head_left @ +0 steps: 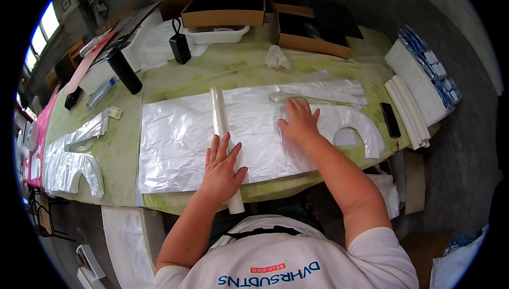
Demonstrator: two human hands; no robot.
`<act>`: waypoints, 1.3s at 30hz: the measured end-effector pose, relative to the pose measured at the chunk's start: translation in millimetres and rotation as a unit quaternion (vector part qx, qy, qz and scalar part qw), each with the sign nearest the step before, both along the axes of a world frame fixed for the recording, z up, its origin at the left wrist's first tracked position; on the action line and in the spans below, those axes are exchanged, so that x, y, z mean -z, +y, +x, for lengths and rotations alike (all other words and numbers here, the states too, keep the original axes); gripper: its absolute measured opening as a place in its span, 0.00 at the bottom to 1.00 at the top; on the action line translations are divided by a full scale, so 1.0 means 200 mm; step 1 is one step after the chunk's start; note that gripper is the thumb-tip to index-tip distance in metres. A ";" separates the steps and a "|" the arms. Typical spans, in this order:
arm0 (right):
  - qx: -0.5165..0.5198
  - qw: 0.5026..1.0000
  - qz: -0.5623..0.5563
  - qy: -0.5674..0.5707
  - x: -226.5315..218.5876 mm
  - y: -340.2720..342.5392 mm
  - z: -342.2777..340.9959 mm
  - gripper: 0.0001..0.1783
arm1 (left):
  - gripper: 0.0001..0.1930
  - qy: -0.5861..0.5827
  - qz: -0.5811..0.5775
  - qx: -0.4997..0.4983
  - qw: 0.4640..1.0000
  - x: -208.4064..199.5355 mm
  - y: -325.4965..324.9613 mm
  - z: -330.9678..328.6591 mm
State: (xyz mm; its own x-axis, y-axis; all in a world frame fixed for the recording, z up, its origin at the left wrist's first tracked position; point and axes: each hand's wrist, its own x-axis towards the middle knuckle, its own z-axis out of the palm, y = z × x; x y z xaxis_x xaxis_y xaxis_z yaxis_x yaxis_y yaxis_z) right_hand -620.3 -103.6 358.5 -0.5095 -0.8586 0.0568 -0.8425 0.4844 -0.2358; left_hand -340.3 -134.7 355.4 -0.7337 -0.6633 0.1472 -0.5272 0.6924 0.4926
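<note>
A large sheet of thin white plastic (175, 140), garment-like with a curved cutout at its right end, lies flat on the cloth-covered table. Across it, running far to near, is a narrow roll (217, 110) that looks like clear film on a pale core, its near end jutting past the table edge. My left hand (221, 166) rests over the roll's near half, fingers extended and spread. To the right, my right hand (300, 121) presses palm-down on the plastic, its fingers apart. Neither hand grips anything; the palms' undersides are hidden.
Another folded white plastic piece (74, 164) lies at the left. A black bottle (124, 72), a black speaker-like box (180, 48) and open cardboard boxes (313, 43) stand farther back. On the right are a phone (390, 120), white rolls (407, 111) and a box of blue packets (416, 82).
</note>
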 end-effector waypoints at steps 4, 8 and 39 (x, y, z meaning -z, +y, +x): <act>-0.258 0.931 -0.258 -0.009 -0.12 0.05 0.40 0.40 | 0.34 0.186 0.009 -0.041 0.982 0.11 0.00 0.04; -0.384 0.897 -0.207 -0.079 -0.08 0.08 0.68 0.33 | 0.28 0.412 -0.055 -0.062 0.907 0.04 0.01 0.12; 0.156 0.811 -0.509 -0.244 0.23 0.87 -0.45 0.12 | 0.26 -0.084 -0.034 -0.036 0.995 -0.14 -0.01 0.29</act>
State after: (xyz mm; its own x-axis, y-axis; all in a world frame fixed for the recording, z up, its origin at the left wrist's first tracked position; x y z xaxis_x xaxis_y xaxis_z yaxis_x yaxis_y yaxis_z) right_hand -711.2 69.9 312.3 -0.8679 -0.3183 0.3815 -0.4031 0.0022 -0.9152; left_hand -281.4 -136.0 383.1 -0.7031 -0.7074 0.0723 -0.6474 0.6788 0.3466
